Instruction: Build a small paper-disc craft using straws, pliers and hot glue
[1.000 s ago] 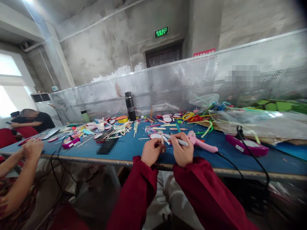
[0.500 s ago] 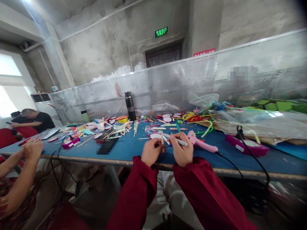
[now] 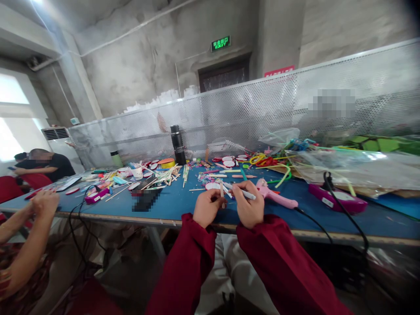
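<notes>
My left hand is closed around a thin wooden stick that stands up from its fingers, near the front edge of the blue table. My right hand grips a white pen, its tip pointing left toward the stick. Both wrists are in dark red sleeves. A red-and-white round disc lies just beyond the stick. A pink glue gun lies right of my right hand.
Sticks, discs, cups and a black bottle litter the table's middle. A purple device with a black cable and plastic bags sit on the right. A perforated metal screen backs the table. Another person's hands work at left; a seated person is farther off.
</notes>
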`<state>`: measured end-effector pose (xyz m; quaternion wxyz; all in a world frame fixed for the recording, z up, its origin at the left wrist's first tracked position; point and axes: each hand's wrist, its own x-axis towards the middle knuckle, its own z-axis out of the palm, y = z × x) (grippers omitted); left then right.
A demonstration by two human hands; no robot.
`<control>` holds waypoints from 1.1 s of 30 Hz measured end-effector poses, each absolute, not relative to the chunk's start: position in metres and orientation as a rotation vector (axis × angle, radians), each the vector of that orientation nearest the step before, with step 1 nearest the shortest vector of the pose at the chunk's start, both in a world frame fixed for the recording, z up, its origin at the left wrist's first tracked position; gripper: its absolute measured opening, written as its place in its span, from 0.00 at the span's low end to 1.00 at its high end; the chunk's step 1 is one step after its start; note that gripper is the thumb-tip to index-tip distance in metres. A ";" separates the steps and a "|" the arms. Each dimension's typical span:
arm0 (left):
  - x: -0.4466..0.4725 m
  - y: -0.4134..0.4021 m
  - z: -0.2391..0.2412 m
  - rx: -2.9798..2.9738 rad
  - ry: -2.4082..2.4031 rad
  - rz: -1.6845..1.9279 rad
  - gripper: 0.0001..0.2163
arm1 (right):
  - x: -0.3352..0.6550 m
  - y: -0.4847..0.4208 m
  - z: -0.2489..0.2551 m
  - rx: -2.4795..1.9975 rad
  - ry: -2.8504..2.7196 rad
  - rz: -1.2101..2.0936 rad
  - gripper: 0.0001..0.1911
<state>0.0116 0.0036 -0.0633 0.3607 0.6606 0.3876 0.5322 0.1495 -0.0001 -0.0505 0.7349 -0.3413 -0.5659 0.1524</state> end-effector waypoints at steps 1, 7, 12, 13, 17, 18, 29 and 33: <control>0.012 0.004 -0.063 1.710 1.000 1.370 0.08 | 0.150 0.000 -0.051 -0.750 -1.245 0.335 0.09; 0.012 0.002 -0.063 1.722 0.998 1.384 0.08 | 0.150 0.000 -0.050 -0.765 -1.232 0.336 0.09; 0.012 0.002 -0.061 1.725 1.021 1.363 0.07 | 0.151 0.000 -0.050 -0.773 -1.228 0.322 0.09; 0.013 0.002 -0.061 1.721 1.021 1.360 0.07 | 0.151 0.000 -0.050 -0.767 -1.233 0.327 0.09; 0.012 0.003 -0.062 1.726 1.018 1.370 0.07 | 0.150 -0.001 -0.050 -0.751 -1.240 0.330 0.09; 0.012 0.003 -0.062 1.728 1.017 1.374 0.07 | 0.150 0.000 -0.050 -0.750 -1.235 0.330 0.09; 0.012 0.002 -0.062 1.715 0.992 1.376 0.07 | 0.150 0.000 -0.051 -0.752 -1.222 0.341 0.09; 0.012 0.002 -0.061 1.717 1.012 1.366 0.07 | 0.150 0.001 -0.051 -0.754 -1.242 0.349 0.09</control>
